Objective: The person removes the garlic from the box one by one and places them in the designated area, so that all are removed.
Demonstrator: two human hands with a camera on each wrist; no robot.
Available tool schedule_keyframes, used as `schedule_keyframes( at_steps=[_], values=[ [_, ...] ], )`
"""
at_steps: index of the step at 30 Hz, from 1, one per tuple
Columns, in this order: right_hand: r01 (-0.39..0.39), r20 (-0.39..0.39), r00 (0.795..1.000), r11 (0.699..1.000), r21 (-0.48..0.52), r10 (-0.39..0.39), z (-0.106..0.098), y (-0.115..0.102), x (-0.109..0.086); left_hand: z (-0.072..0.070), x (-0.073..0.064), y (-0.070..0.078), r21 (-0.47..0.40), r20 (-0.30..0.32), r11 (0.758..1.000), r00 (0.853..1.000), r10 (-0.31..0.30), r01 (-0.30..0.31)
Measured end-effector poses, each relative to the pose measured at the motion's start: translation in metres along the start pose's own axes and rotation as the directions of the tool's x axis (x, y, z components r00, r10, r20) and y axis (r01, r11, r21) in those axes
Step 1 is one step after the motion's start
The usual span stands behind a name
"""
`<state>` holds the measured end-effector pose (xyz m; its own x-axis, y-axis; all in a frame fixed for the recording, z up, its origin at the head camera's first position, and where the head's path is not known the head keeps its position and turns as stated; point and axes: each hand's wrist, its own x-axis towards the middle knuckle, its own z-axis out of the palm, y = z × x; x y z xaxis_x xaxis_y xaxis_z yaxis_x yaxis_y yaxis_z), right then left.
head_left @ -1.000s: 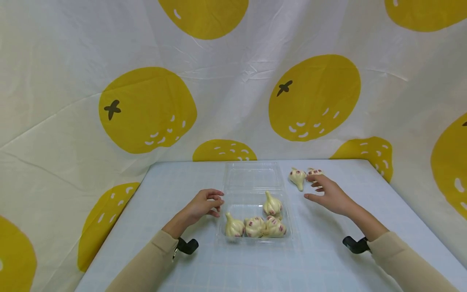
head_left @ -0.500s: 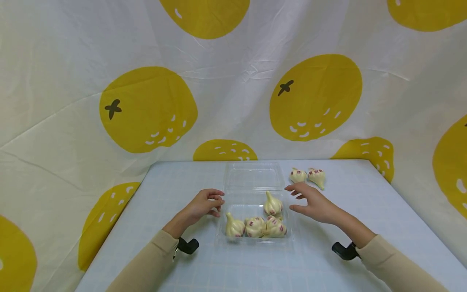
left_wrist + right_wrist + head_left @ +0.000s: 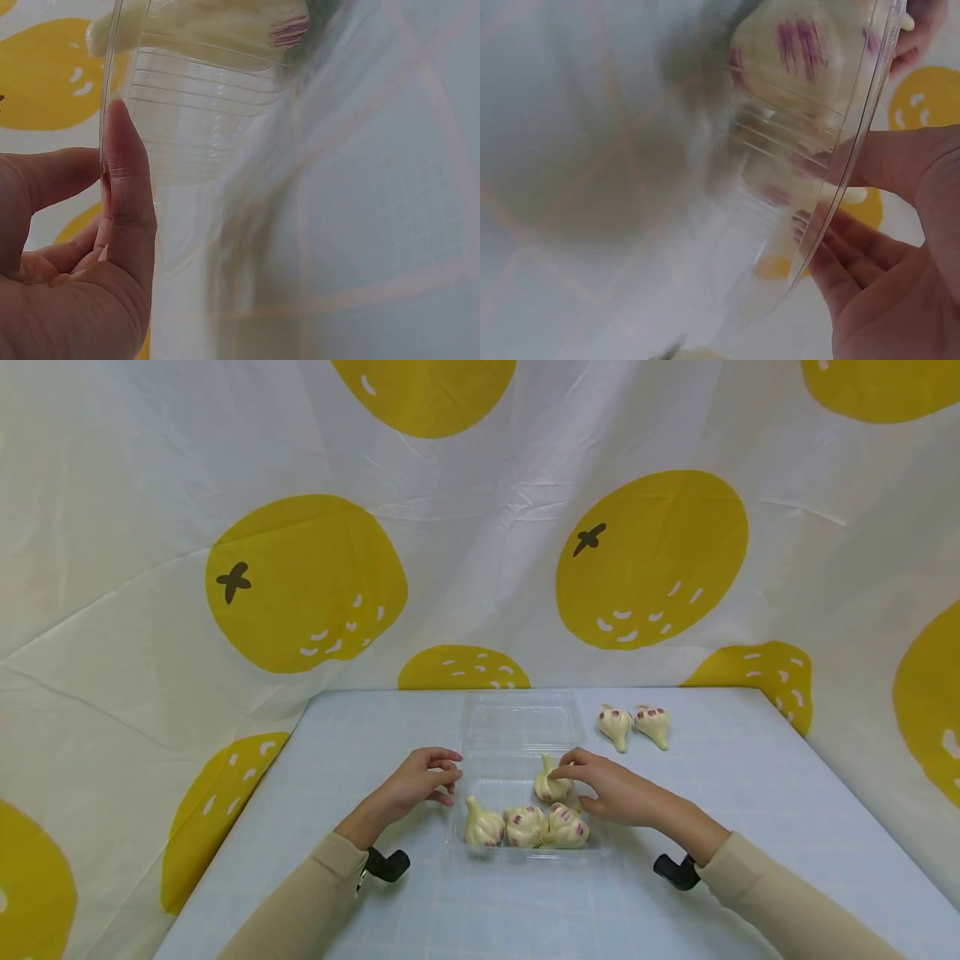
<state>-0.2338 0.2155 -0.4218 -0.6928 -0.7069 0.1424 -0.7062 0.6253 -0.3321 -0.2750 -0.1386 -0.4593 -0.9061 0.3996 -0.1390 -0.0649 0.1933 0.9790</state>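
A clear plastic clamshell box (image 3: pixel 457 852) lies on the table with its lid (image 3: pixel 521 722) folded back. At its left side my left hand (image 3: pixel 416 781) pinches the rim, with fingers on both faces of the wall (image 3: pixel 112 82) in the left wrist view. My right hand (image 3: pixel 611 785) reaches over the right rim and grips the rear garlic bulb (image 3: pixel 551 787), whose stem points up. In the right wrist view its fingers (image 3: pixel 877 161) show partly through the clear wall. Along the front of the box sit a left bulb (image 3: pixel 483 825), a middle bulb (image 3: pixel 525 825) and a right bulb (image 3: pixel 567 827).
Two more garlic bulbs, one nearer the box (image 3: pixel 615 727) and one farther right (image 3: pixel 652 725), lie behind on the table (image 3: pixel 360 718). A white curtain (image 3: pixel 480 527) with yellow fruit prints hangs behind the table. Each wrist wears a black camera.
My right hand has moved left from beside the loose bulbs to the rear bulb in the box. That bulb has shifted slightly left. The left hand stays at the rim.
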Motion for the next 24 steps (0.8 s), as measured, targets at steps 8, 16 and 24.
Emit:
schedule_keyframes(
  at_steps=[8,16,24],
  values=[
    [-0.048,0.055,0.997,0.997,-0.057,0.051,0.004,-0.005,0.011,0.001,-0.001,0.002,0.002,-0.001,1.000,1.000,0.000,0.000],
    [-0.063,0.022,0.997,0.983,-0.175,0.067,0.009,-0.003,0.022,0.001,-0.001,0.002,-0.004,0.008,1.000,1.000,-0.007,0.007],
    [-0.051,-0.024,0.999,0.960,-0.275,0.046,0.006,-0.002,0.028,0.002,-0.001,0.004,0.007,0.003,1.000,1.000,-0.012,0.012]
  ],
)
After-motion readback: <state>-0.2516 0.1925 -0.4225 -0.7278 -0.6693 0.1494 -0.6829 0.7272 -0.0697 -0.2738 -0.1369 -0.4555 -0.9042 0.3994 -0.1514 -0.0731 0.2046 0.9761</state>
